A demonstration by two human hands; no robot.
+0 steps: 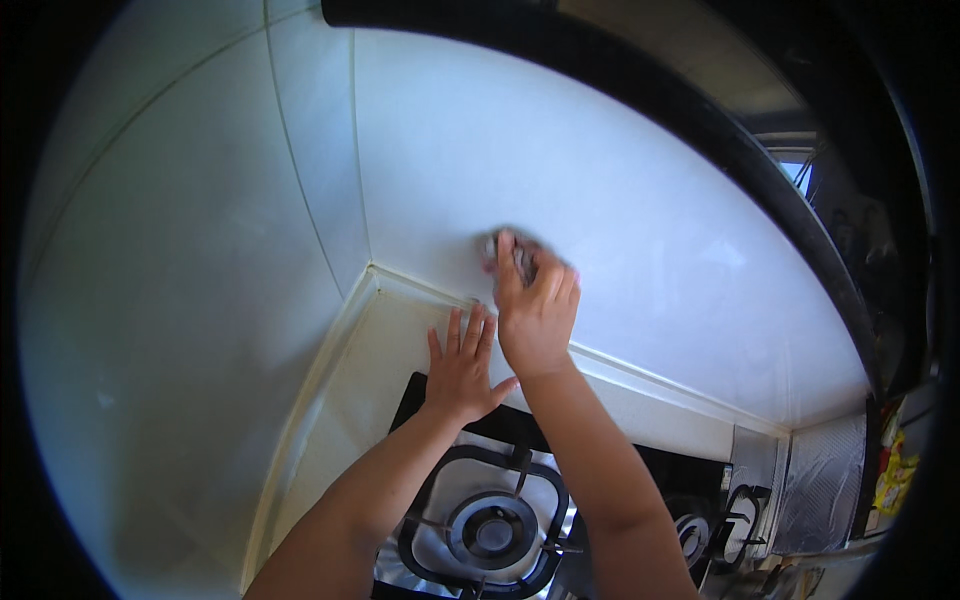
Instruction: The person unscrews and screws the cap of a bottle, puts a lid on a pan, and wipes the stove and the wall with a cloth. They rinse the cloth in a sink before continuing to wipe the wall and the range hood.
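Note:
My right hand (pixel 538 312) presses a small bunched-up cloth (pixel 522 262), greyish with hints of pink, against the white tiled wall (pixel 650 220) behind the stove. Its fingers are closed over the cloth, and most of it is hidden beneath them. Fingers spread, my left hand (pixel 463 365) lies flat on the pale counter strip (pixel 395 335) at the back edge of the stove, holding nothing. Both forearms reach across the gas stove (pixel 500 425), above and beside its left burner (pixel 492 532).
A dark range hood (pixel 600 50) overhangs the wall at the top and right. The second burner (pixel 690 535) has a black pan support (pixel 742 520). Foil-like sheeting (pixel 822 485) and yellow packaging (pixel 897 475) stand at the far right. A side wall (pixel 180 330) borders the left.

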